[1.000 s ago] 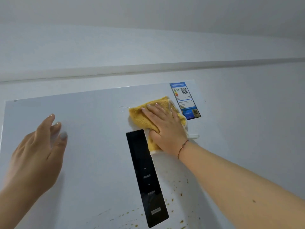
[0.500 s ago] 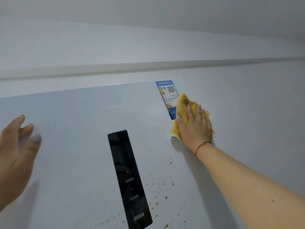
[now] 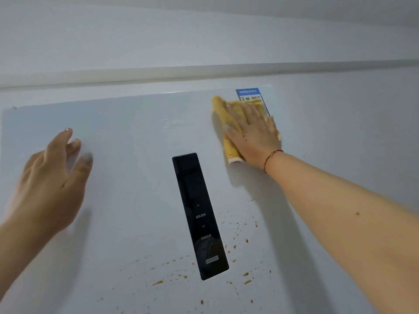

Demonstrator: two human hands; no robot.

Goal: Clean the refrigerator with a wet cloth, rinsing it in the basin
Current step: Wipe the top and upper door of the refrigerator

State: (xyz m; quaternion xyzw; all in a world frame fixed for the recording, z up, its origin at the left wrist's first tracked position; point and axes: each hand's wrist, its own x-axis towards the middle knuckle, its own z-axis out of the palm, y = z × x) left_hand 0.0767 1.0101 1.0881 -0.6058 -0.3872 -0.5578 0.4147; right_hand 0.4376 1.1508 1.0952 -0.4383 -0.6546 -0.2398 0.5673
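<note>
Cloth (image 3: pixel 229 123): soft, limp, likely wet; your right hand (image 3: pixel 251 134) presses it flat, fingers spread. Left hand (image 3: pixel 52 177) open on refrigerator (image 3: pixel 136 177).

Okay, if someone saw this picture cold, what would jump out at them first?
Probably the yellow cloth, pressed flat by the right hand near the refrigerator door's top right corner, partly covering a blue label. Next, orange-brown splatters scattered around the lower end of the black control panel.

fridge door (image 3: pixel 127 189) white | on it: blk ctrl panel (image 3: pixel 199 214), blue label (image 3: pixel 248 93), yellow cloth (image 3: pixel 229 130), brown splatter (image 3: pixel 172 276)
</note>
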